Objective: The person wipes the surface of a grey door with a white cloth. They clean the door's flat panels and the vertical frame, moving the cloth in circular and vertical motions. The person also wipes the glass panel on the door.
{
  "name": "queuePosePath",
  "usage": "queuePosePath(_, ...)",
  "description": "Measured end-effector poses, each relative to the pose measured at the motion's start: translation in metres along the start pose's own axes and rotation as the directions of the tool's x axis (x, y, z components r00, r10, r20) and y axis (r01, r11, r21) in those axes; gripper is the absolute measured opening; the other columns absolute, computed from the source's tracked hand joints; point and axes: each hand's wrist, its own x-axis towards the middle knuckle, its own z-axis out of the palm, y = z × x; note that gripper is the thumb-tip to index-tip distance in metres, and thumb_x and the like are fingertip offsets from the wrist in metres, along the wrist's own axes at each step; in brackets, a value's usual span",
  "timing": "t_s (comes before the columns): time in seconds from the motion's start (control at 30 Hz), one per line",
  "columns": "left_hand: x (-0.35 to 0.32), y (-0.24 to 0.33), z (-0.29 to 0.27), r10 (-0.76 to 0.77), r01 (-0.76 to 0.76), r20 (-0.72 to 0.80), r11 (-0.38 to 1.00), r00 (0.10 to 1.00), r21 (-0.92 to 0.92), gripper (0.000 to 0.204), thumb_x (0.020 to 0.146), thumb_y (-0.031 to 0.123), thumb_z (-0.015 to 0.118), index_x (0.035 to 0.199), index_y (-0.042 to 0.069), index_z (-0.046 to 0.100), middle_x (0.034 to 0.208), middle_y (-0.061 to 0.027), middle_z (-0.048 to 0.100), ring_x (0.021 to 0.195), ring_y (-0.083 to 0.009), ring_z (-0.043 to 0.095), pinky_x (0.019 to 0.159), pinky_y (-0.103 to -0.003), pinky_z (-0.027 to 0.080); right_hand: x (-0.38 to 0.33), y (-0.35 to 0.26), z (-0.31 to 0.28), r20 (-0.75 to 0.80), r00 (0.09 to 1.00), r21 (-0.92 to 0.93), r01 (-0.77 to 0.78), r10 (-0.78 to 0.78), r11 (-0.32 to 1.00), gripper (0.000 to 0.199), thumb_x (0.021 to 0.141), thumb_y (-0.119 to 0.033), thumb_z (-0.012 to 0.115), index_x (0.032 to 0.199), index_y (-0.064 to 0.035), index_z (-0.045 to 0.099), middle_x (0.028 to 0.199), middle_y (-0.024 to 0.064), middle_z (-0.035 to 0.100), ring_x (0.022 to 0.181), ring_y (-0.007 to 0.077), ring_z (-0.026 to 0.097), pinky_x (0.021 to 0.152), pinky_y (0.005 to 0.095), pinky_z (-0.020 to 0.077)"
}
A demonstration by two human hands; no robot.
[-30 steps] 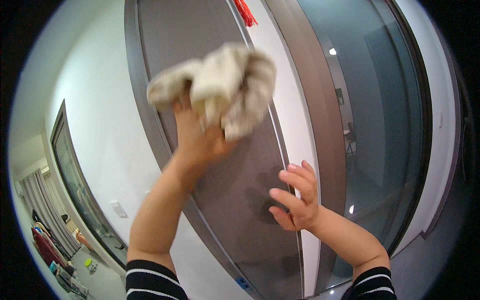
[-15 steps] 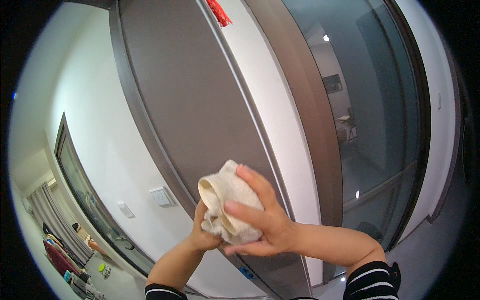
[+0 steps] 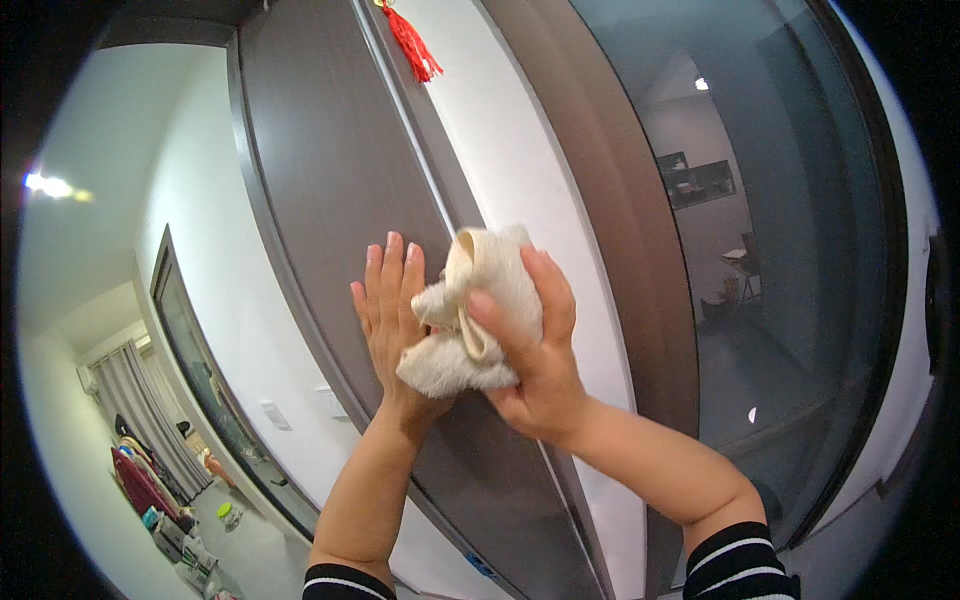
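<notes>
One tall door panel (image 3: pixel 330 190), dark grey-brown, smooth and flat-faced, running from 11 o'clock to 5 o'clock, with a narrow metal strip (image 3: pixel 403 110) along its length.

One glass panel (image 3: pixel 800 260), dark-edged and reflective, at 3 o'clock, beside a matt brown frame (image 3: pixel 590 190).

One plain white wall (image 3: pixel 200 230), at 10 o'clock.

One grey striped curtain (image 3: pixel 150 410), hanging in folds, at 8 o'clock, well apart from the hands.

One right hand (image 3: pixel 545 375), just off centre toward 4 o'clock: fingers clamped on the cloth, thumb across its front, the others around its far side.

One left hand (image 3: pixel 398 335), just off centre toward 8 o'clock: back to the viewer, four fingers straight, slightly apart, pointing to 12 o'clock; thumb hidden. Cannot tell whether the palm touches the door.

One cream cloth (image 3: pixel 500 300), at centre, before the door's edge, overlapping the left hand in view. Soft, fuzzy, bunched, with a rolled fold opening at its top; long axis from 7 to 1 o'clock, loose corner toward 8.

One red tassel (image 3: pixel 412 50), stringy, near 12 o'clock.

One white rectangular wall switch (image 3: pixel 275 415), at 8 o'clock.

One blue patch (image 3: pixel 479 566) on the door, at 6 o'clock; any print too small to read.
</notes>
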Motion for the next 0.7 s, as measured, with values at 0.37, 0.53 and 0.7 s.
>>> queuePosePath(0.37, -0.002, 0.002, -0.008, 0.027, -0.030, -0.026, 0.994, 0.999, -0.107, 0.061, 0.096, 0.045, 0.045, 0.141, 0.003, 0.038, 0.147, -0.0208, 0.037, 0.140, -0.0380, 0.026, 0.114, -0.054, 0.010, 0.179, 0.068, 0.059, -0.292, 0.912, -0.088, 0.276, -0.290, 0.957, 0.059, 0.075, 0.000, 0.059, 0.131, -0.0179, 0.055, 0.136, 0.0212, 0.045, 0.125, 0.0359, 0.046, 0.103, 0.0411, 0.0388)
queuePosePath(0.53, -0.002, 0.011, -0.008, 0.038, -0.039, 0.033, 0.999, 0.999, 0.024, 0.072, 0.087, 0.047, 0.060, 0.141, 0.004, 0.039, 0.150, -0.0229, 0.029, 0.141, -0.0402, 0.022, 0.113, -0.056, 0.011, 0.248, 0.064, 0.073, -0.267, 0.942, -0.023, 0.205, -0.204, 0.978, 0.046, 0.086, -0.002, 0.056, 0.130, -0.0130, 0.056, 0.123, 0.0226, 0.050, 0.113, 0.0345, 0.053, 0.097, 0.0419, 0.0425)
queuePosePath(0.7, 0.000, 0.013, -0.008, 0.016, -0.021, 0.071, 0.997, 0.997, 0.078, 0.081, 0.079, 0.053, 0.067, 0.138, 0.005, 0.041, 0.150, -0.0250, 0.027, 0.141, -0.0432, 0.021, 0.112, -0.058, 0.010, 0.300, 0.064, 0.076, -0.076, 0.997, 0.256, 0.026, -0.007, 0.966, 0.049, 0.088, -0.002, 0.058, 0.134, -0.0167, 0.052, 0.119, 0.0182, 0.048, 0.089, 0.0238, 0.062, 0.072, 0.0320, 0.0537)
